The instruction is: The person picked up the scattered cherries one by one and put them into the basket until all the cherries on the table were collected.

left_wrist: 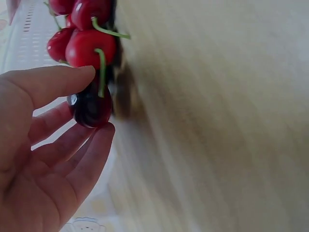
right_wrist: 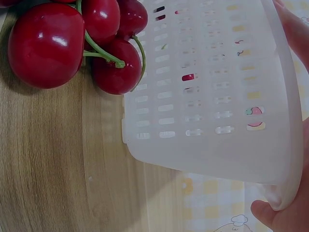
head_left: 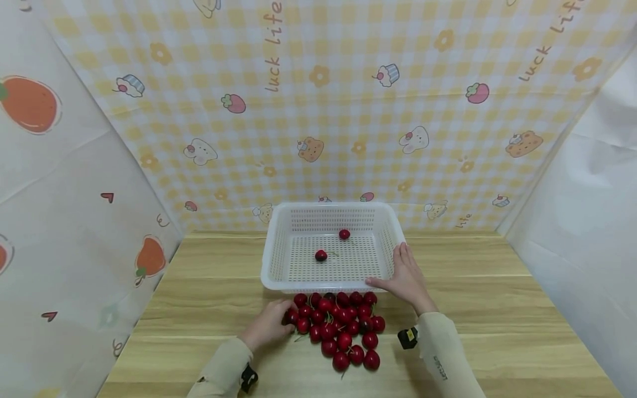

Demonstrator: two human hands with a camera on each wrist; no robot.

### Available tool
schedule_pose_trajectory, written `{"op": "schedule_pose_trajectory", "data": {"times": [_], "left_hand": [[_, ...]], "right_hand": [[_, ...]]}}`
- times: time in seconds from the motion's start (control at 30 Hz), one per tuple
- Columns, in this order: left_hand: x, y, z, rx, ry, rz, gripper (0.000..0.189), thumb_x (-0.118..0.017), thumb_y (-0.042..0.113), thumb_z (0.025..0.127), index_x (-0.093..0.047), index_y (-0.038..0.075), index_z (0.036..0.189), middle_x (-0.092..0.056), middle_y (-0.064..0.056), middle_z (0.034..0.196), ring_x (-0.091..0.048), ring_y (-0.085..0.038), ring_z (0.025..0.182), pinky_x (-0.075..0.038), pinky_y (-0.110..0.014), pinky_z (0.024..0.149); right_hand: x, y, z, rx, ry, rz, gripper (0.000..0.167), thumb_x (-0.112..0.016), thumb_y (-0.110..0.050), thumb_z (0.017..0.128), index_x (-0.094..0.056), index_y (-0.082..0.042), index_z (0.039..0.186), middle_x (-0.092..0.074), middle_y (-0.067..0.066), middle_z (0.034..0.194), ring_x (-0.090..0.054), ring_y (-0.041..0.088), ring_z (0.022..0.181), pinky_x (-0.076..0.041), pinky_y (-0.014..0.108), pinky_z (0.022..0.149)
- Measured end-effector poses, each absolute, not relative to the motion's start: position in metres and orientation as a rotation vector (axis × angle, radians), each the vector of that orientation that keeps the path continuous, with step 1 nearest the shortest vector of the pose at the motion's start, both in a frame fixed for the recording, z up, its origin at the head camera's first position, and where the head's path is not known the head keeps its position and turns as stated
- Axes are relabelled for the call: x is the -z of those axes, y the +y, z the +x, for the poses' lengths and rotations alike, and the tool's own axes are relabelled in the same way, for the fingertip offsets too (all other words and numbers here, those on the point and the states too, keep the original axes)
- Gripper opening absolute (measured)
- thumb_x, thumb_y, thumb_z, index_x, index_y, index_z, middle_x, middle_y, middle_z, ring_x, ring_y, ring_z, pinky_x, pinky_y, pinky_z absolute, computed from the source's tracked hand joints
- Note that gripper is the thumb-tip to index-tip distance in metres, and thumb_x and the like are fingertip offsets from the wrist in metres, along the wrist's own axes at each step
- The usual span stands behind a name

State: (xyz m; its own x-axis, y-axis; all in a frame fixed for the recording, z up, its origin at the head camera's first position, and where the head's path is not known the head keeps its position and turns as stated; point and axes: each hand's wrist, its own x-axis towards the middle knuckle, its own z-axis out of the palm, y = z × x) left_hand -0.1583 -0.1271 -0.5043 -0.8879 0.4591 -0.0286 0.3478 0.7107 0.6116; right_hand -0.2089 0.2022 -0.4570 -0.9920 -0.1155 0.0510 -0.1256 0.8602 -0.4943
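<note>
- We find the dark cherry (left_wrist: 92, 108) at the left edge of the cherry pile (head_left: 344, 341), pinched between the thumb and fingertips of our left hand (head_left: 269, 325).
- A green stem (left_wrist: 102, 72) hangs across it; from this angle we can't be sure whether it belongs to that fruit or to the red cherry (left_wrist: 91, 48) beside it, so we would ease away gently rather than tug.
- We would keep the pinch light, since ripe skin probably bruises easily, and avoid knocking the round neighbours loose.
- Our right hand (head_left: 404, 279) is clamped on the near right corner of the white perforated basket (head_left: 328, 286), just beyond the pile; steady, level pressure there seems best.
- Inside the basket, two cherries (head_left: 320, 255) lie apart on its floor.
- Beneath everything is the wood-grain table (head_left: 473, 293), and behind it hangs a yellow-and-white gingham backdrop (head_left: 348, 119) with cupcake and strawberry prints.
</note>
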Motion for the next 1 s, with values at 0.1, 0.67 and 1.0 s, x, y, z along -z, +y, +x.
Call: {"op": "schedule_pose_trajectory", "data": {"times": [0.1,0.67,1.0], "left_hand": [[0.501,-0.128,-0.158,-0.937,2.75,0.653,0.03,-0.071,0.004,0.071,-0.06,0.003,0.1,-0.059,-0.009,0.096,-0.057,-0.023,0.089,-0.052,-0.037,0.076],[0.462,-0.113,-0.149,-0.855,2.787,0.868,0.029,-0.069,0.011,0.077,-0.059,0.003,0.103,-0.061,-0.008,0.103,-0.059,-0.022,0.095,-0.051,-0.033,0.08],[0.42,-0.105,-0.156,-0.833,2.831,1.191,0.028,-0.071,0.012,0.074,-0.06,0.003,0.098,-0.062,-0.003,0.088,-0.054,-0.011,0.073,-0.049,-0.021,0.063]], "right_hand": [[0.457,0.202,-0.209,-0.797,-3.012,0.196,0.125,-0.063,-0.072,0.062,-0.012,0.013,0.139,-0.001,0.029,0.147,-0.001,0.04,0.136,-0.011,0.052,0.11],[0.457,0.202,-0.21,-0.771,-3.029,0.187,0.125,-0.062,-0.072,0.062,-0.012,0.013,0.139,-0.001,0.029,0.147,-0.001,0.04,0.136,-0.011,0.052,0.11],[0.456,0.202,-0.209,-0.768,-3.022,0.189,0.126,-0.063,-0.071,0.061,-0.012,0.013,0.139,-0.001,0.029,0.147,-0.002,0.042,0.136,-0.011,0.052,0.11]]}}
